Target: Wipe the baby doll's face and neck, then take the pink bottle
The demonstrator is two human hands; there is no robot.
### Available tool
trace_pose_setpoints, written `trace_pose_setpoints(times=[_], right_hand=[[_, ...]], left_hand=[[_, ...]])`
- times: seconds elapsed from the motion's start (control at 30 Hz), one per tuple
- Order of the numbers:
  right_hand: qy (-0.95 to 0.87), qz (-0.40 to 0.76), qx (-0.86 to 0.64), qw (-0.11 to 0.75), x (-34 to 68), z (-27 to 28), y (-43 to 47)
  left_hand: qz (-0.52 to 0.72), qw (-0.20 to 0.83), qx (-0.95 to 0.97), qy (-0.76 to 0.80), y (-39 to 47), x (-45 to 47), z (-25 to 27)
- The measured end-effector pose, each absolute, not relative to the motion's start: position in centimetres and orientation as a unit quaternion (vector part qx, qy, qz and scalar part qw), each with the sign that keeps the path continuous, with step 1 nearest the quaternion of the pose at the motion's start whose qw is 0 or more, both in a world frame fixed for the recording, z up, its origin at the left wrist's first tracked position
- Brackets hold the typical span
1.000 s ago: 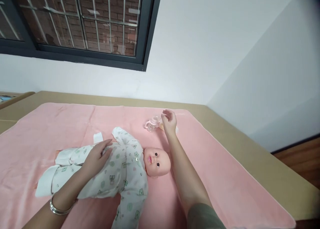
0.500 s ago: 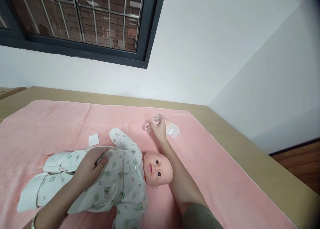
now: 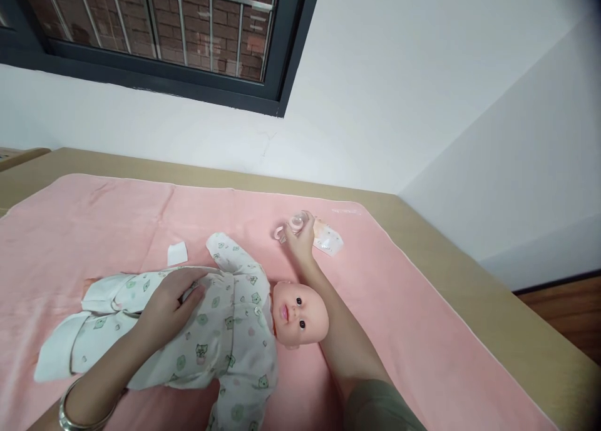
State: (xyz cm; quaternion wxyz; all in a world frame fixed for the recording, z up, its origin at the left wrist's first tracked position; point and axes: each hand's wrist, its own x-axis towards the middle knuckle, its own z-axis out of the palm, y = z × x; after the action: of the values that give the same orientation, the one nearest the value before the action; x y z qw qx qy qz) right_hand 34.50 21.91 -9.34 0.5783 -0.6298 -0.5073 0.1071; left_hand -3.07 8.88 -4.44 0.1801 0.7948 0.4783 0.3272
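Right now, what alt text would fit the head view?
A person's right hand closes on a baby bottle lying on a pink blanket, while the left hand rests on a doll in a white printed sleepsuit.

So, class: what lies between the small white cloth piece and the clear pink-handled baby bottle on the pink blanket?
In the head view, only the doll's raised patterned sleeve and bare pink blanket.

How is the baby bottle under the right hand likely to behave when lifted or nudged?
The baby bottle lies on its side, so it may roll on the pink blanket. It looks like clear plastic, probably light and rigid. The right hand covers part of it; its contents are unclear.
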Motion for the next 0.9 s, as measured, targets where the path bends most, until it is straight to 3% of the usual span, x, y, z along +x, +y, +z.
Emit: trace_pose_setpoints(times=[0.47,0.7,0.9], right_hand=[[-0.499,0.121,-0.617,0.596,34.5,-8.9,21.7],[-0.463,0.185,-0.609,0.617,34.4,-7.9,21.9],[-0.436,0.130,-0.606,0.652,35.0,-4.8,21.3]], left_hand=[[0.322,0.195,0.787,0.489,9.0,-3.0,-4.3],[0.309,0.217,0.775,0.506,9.0,-3.2,-4.1],[0.308,0.223,0.774,0.506,8.9,-3.2,-3.8]])
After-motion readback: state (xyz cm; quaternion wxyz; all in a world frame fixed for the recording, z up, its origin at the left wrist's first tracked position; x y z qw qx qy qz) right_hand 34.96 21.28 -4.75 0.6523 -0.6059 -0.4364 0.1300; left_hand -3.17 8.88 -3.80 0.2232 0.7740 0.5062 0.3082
